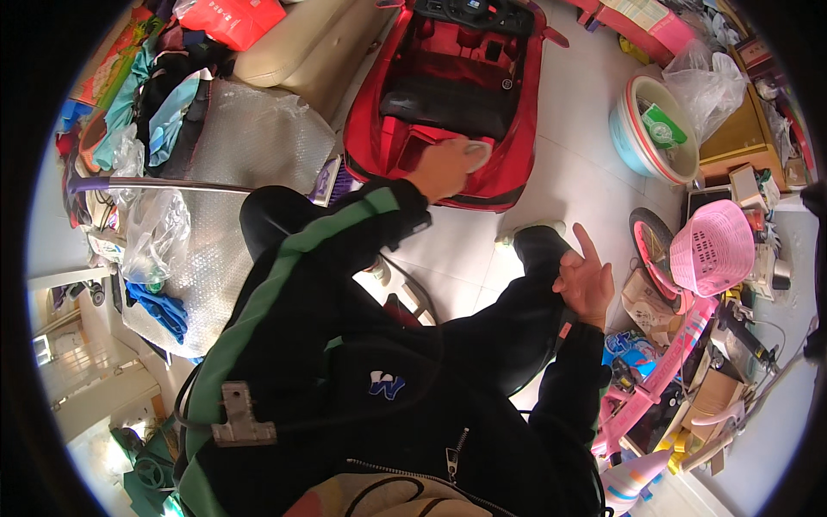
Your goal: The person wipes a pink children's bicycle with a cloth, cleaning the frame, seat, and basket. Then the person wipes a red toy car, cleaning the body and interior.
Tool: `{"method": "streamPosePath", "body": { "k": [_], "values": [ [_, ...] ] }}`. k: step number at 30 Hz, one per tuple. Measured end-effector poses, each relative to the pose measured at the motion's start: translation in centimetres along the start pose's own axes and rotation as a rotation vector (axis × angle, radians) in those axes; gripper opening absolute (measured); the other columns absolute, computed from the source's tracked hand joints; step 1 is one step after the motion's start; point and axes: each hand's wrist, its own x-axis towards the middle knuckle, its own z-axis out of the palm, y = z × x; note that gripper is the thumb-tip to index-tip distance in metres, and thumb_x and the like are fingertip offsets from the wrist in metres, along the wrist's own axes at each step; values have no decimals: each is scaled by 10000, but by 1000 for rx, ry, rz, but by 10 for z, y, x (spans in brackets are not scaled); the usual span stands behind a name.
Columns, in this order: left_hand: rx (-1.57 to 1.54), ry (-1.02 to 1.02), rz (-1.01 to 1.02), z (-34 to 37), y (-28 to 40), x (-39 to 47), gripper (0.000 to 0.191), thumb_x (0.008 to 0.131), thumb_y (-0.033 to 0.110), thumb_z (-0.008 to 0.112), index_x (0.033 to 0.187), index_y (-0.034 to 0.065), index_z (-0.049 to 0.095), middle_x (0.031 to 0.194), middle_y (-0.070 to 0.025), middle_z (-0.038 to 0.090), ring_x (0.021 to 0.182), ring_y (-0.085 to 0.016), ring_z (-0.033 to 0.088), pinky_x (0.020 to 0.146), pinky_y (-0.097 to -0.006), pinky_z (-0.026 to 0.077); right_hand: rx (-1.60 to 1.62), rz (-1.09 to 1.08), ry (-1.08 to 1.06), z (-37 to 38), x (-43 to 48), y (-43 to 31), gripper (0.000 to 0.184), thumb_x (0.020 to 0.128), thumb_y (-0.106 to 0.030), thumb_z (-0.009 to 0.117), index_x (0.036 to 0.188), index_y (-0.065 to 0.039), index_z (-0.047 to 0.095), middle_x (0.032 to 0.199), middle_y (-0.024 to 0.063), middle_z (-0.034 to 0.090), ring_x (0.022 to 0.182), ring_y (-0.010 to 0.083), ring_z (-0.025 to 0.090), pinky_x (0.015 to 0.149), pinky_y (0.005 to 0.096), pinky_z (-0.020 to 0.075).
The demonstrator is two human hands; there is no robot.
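My left hand (446,169) reaches over the rear of a red ride-on toy car (446,110). Its fingers curl around a small whitish thing (479,155), perhaps a folded cloth, too blurred to name surely. Both are above or against the red rear body; I cannot tell whether they touch it. Just ahead lies the car's black seat (446,106), with the black steering wheel (475,8) at the far end. Off to the right, over my right knee, my right hand (585,278) is raised with nothing in it, its index finger stretched out and the others partly bent.
Bubble wrap (258,132) and a purple-ended pole (161,185) lie on the left, near a beige sofa (316,39). To the right stand stacked basins (623,139) and a pink bicycle (672,368) with a pink basket (714,249). A purple-bristled brush (333,181) is beside the car.
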Motion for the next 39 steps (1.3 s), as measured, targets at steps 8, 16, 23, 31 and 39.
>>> {"method": "streamPosePath", "body": {
  "k": [8, 16, 23, 31, 39],
  "values": [
    [-72, 46, -237, 68, 16, 29, 583, 843, 51, 558, 1400, 220, 520, 1285, -184, 533, 1040, -403, 618, 786, -481, 562, 2, -2, 35, -5, 1, -4, 922, 979, -533, 534, 1569, 26, 98, 1191, 231, 630, 552, 130, 524, 774, 441, 621],
    [-371, -27, -608, 92, -2, 13, 590, 868, 190, 550, 1452, 212, 470, 1190, -238, 582, 975, -487, 637, 849, -551, 528, 20, -11, 11, -5, 3, -5, 884, 990, -506, 524, 1567, 27, 116, 1212, 244, 623, 560, 129, 517, 793, 444, 618],
    [-112, -826, -221, 71, 11, -53, 570, 867, 177, 533, 1435, 198, 480, 1159, -211, 624, 1010, -425, 651, 859, -500, 520, 23, -11, -36, 0, 4, -1, 852, 1001, -471, 510, 1565, 33, 118, 1217, 247, 621, 567, 130, 507, 809, 453, 615],
    [-118, -64, 86, 32, 64, -12, 520, 858, 90, 586, 1359, 228, 563, 1292, -111, 547, 1144, -361, 574, 832, -475, 529, 64, -22, -24, -2, -11, -1, 870, 988, -460, 537, 1562, 43, 119, 1207, 251, 625, 553, 131, 478, 802, 468, 615],
    [256, -188, 296, 92, 54, 51, 489, 839, 112, 608, 1308, 251, 613, 1472, -119, 464, 1353, -387, 430, 1147, -556, 269, 71, -53, -31, -10, -12, -9, 914, 965, -479, 572, 1556, 57, 127, 1192, 257, 626, 532, 125, 478, 789, 456, 617]
  ]
}}
